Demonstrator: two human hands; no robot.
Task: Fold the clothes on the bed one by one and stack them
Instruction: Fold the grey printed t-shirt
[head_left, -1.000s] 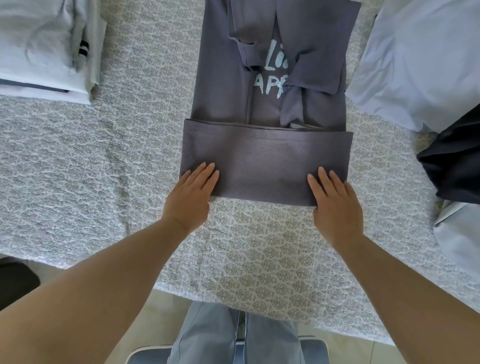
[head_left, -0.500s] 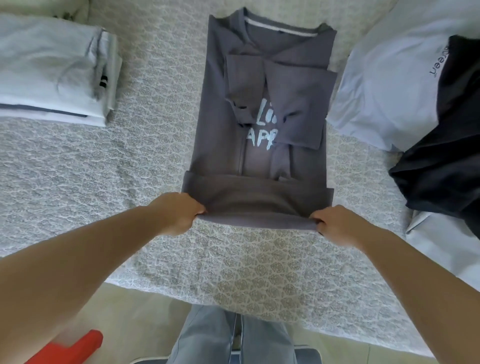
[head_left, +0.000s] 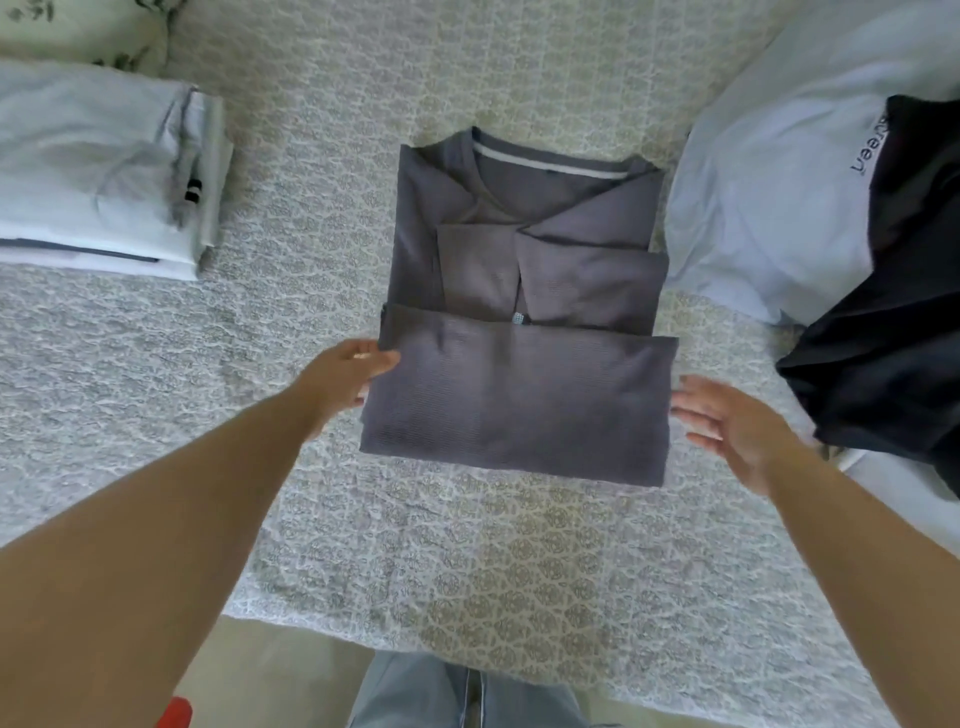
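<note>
A: What sits far left of the left hand?

B: A folded stack of pale clothes on the bed, cut off by the frame edge.

A: And that hand itself?

B: Its fingers lie straight on the left edge of the grey shirt, grasping nothing; the shirt hides whatever is under the edge.

A: The shirt?

B: Between both hands, collar pointing away, bottom part folded up; its print is almost wholly covered.

A: Right hand?

B: Fingers spread and released, just beside the shirt's right edge. Beyond them, a pale garment and a dark garment, cropped.
</note>
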